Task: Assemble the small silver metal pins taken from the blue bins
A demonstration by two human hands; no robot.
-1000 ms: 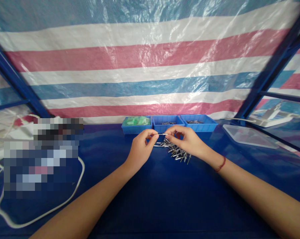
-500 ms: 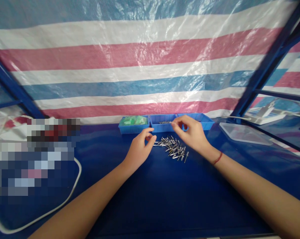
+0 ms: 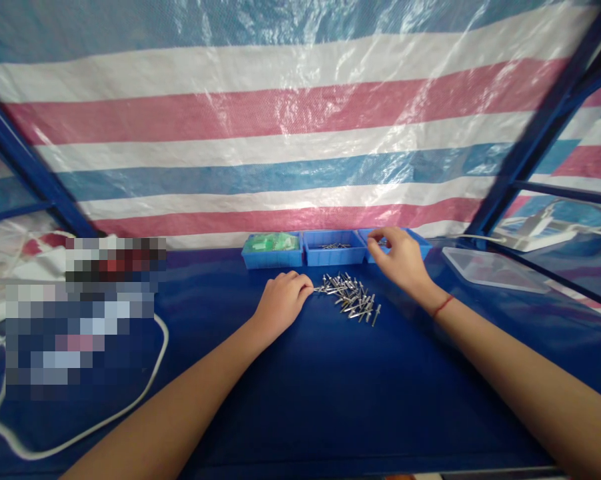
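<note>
A pile of silver blind rivets (image 3: 353, 297) lies loose on the blue table. At the pile's left edge, my left hand (image 3: 283, 300) is closed in a pinch on the end of one rivet (image 3: 318, 289). My right hand (image 3: 400, 260) hovers over the front of the right blue bin (image 3: 420, 247), thumb and forefinger curled together. Whatever may be between those fingertips is too small to make out. Some rivets lie in the middle blue bin (image 3: 334, 257), and a few metal bits show behind my right fingers.
Green-tinted packets (image 3: 273, 242) fill the left blue bin (image 3: 273, 259). A clear plastic lid (image 3: 495, 270) lies at the right, near a white power strip (image 3: 538, 230). A white cable (image 3: 163, 347) loops at the left beside a blurred-out patch. Blue frame posts (image 3: 523, 160) flank a striped sheet.
My right hand has moved right, from the middle bin to the right bin. My left hand has lowered slightly and its fingers have closed on a rivet.
</note>
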